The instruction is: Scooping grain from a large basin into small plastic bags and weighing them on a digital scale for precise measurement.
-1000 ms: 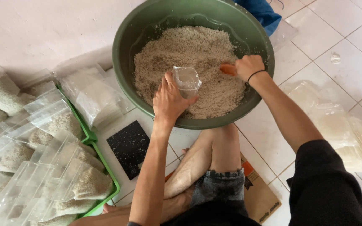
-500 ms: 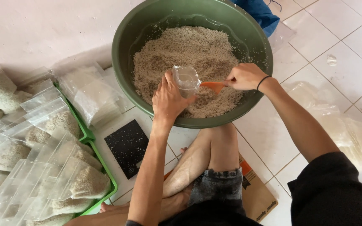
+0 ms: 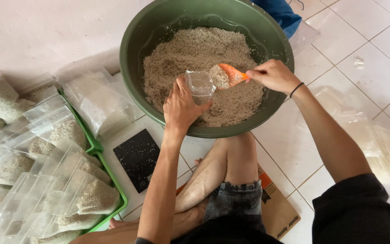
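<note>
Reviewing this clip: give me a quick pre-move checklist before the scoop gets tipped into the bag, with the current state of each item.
1. Bag mouth open: ok, held upright by left hand.
2. Scoop loaded with grain: ok.
3. Scoop lip at bag mouth: ok, right beside it.
4. Right hand grips the scoop handle: ok.
5. Bag over basin, so spills fall back in: ok.
6. Bag free of holes: cannot tell.

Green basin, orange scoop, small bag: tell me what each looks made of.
Green basin: likely plastic, smooth with a dull sheen and a moulded rim. Orange scoop, in the right hand: probably thin plastic, bright and glossy. Small bag, in the left hand: clear plastic film, see-through and creased.
</note>
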